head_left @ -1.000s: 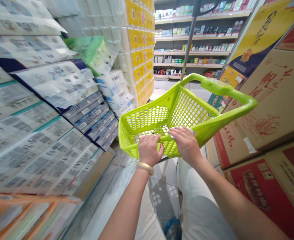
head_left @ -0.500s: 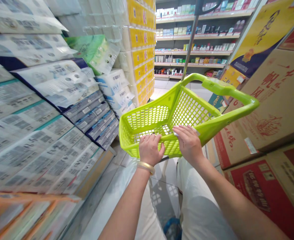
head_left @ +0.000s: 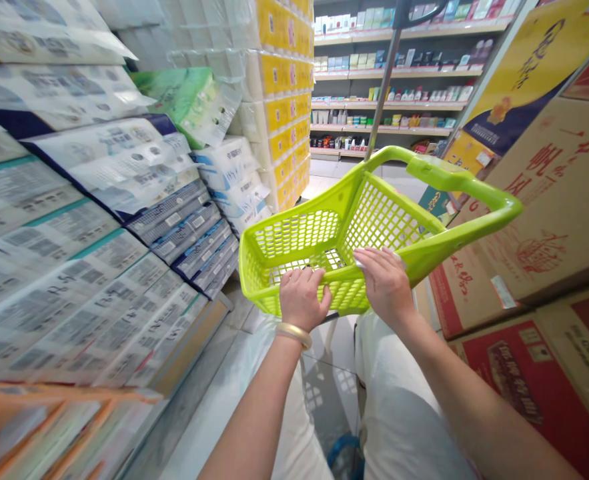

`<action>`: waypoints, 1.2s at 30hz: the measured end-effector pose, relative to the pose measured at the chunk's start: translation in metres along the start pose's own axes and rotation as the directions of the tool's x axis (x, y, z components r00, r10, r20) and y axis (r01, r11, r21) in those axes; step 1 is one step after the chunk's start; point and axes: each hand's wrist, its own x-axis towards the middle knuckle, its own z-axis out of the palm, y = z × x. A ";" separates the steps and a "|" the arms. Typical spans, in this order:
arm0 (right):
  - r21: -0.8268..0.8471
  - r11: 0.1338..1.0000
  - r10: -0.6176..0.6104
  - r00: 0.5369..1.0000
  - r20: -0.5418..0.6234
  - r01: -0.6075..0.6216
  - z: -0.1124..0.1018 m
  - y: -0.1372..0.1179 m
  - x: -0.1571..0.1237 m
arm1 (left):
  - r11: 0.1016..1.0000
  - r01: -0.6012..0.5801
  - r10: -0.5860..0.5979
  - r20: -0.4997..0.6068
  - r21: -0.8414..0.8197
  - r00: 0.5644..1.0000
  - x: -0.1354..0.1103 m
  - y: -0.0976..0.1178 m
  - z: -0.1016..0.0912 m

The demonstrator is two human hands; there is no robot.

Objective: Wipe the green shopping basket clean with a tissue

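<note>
We are looking down past our white trousers [head_left: 404,413] at our forearms, with a gold bangle [head_left: 293,335] sitting on the left wrist. Our left hand [head_left: 301,300] is clamping its grip over the near rim of a lime-green mesh shopping basket [head_left: 374,220], fingers curled across the plastic. Our right hand [head_left: 387,287] is also closing its grip on that rim, further along, and a small white slip [head_left: 360,262] is showing under its fingers, though most of it is hidden. Compared with the earlier frame, our right hand is sitting further to the right along the rim, and the basket is reaching slightly further right too.

The basket is hanging in front of us above the tiled floor [head_left: 329,400], and a metal pole [head_left: 384,87] is rising from behind it. On our left, wrapped tissue packs [head_left: 109,173] are standing in tall stacks, with yellow-labelled packs [head_left: 284,113] behind them. On our right, printed cardboard cartons [head_left: 559,200] are piling up close to the basket's handle. Far ahead, store shelves [head_left: 389,105] are holding rows of small boxes and bottles.
</note>
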 end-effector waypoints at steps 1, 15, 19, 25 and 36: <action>0.018 0.999 -0.030 0.999 0.027 0.030 0.003 -0.005 -0.001 | 1.000 0.001 -0.001 -0.001 0.003 1.000 0.000 0.000 0.000; -0.113 0.989 0.081 0.985 -0.152 -0.099 -0.024 0.044 0.011 | 1.000 0.010 -0.010 0.008 -0.011 1.000 0.006 0.000 0.001; -0.075 0.997 0.020 0.998 -0.055 -0.024 -0.008 0.030 0.012 | 1.000 0.005 -0.005 0.008 -0.010 1.000 0.011 0.001 0.003; -0.068 0.997 -0.030 0.999 0.019 0.031 0.002 0.021 0.012 | 0.999 -0.034 0.034 0.046 -0.009 0.998 0.022 -0.009 0.005; -0.172 0.978 0.082 0.978 -0.190 -0.115 -0.038 0.069 0.016 | 1.000 -0.023 0.024 0.039 -0.005 0.999 0.022 -0.004 0.006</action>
